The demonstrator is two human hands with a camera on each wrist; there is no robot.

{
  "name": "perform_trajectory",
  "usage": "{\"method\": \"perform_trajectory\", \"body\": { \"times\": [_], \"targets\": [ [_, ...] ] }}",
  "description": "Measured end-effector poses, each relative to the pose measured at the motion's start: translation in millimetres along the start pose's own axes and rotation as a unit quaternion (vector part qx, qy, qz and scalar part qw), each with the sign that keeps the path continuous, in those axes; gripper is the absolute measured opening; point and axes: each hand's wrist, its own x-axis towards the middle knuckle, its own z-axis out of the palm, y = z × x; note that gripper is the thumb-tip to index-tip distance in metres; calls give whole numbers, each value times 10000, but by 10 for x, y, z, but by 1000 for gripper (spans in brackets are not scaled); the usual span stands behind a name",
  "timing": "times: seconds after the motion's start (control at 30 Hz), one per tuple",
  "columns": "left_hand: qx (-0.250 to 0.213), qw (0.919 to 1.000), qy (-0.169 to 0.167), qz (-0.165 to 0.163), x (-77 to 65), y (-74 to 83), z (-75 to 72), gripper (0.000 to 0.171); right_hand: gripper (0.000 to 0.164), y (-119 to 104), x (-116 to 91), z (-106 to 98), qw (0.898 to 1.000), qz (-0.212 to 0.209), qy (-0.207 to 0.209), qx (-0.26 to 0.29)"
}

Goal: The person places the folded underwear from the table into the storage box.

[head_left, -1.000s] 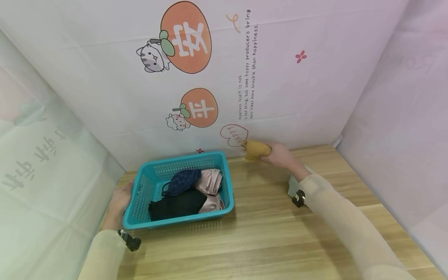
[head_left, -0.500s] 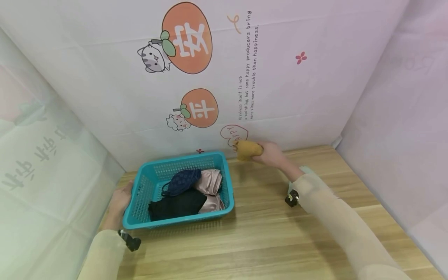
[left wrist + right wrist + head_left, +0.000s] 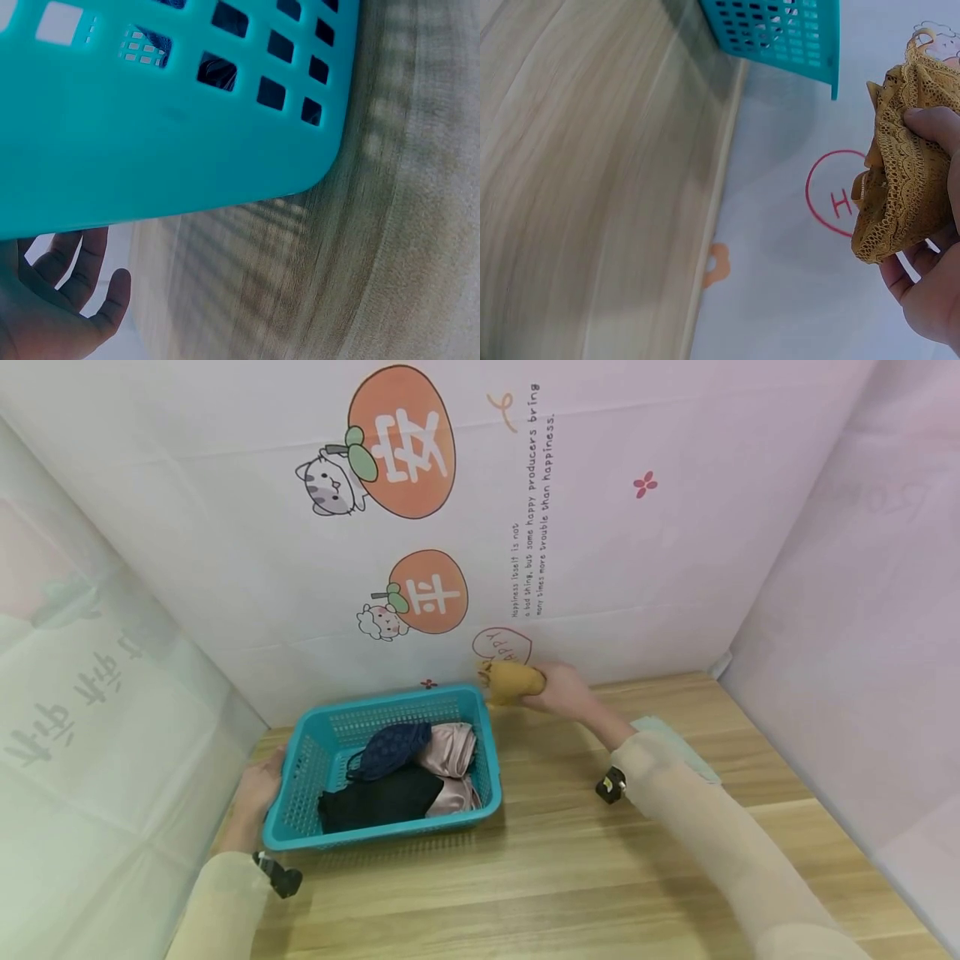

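A teal plastic basket [image 3: 491,752] with perforated walls stands at the table's back left. Inside it lie a navy bra [image 3: 393,750], a black garment [image 3: 382,797] and pink satin garments [image 3: 450,747]. My left hand [image 3: 258,789] grips the basket's left rim; in the left wrist view its fingers [image 3: 94,259] curl at the rim, partly hidden behind it. A folded mustard lace bra [image 3: 911,165] is pinched in my right hand [image 3: 562,693], thumb on top and fingers beneath. It hangs above the table, right at the basket's back right corner.
A pale green cloth [image 3: 682,747] lies on the wooden table [image 3: 555,877], partly under the right forearm. White printed sheets [image 3: 600,552] rise along the table's back and both sides. Each wrist wears a small black camera.
My right hand has moved left with the mustard bra, up to the basket's back right corner. More of the green cloth shows. The left hand and basket have stayed put.
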Motion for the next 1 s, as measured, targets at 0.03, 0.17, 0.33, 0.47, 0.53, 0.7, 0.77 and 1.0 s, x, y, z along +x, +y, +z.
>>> {"method": "perform_trajectory", "body": {
  "times": [0.03,0.17,0.33,0.47,0.53,0.7,0.77,1.0],
  "targets": [
    [5,10000,1,-7,-1,1,1,98,27,-19,4,3,10000,-14,-2,12],
    [25,10000,1,-23,-3,4,4,97,31,-81,28,29,10000,-34,-58,16],
    [110,9999,-6,3,-11,12,0,98,37,-165,67,63,9999,-53,-91,-10],
    [110,9999,-24,-25,-3,12,-11,99,41,-233,102,99,10000,-47,-81,-23],
    [140,9999,-43,-13,6,11,-18,100,44,-270,116,118,9999,-84,-95,-13],
    [200,9998,-60,47,15,9,-25,99,48,-377,144,170,9996,-219,-149,87],
    [142,9999,-30,21,8,9,-24,98,44,-426,157,195,9995,-262,-172,79],
    [-57,10000,72,-36,-10,8,1,98,37,-616,205,269,9990,-360,-280,3]
  ]
}}
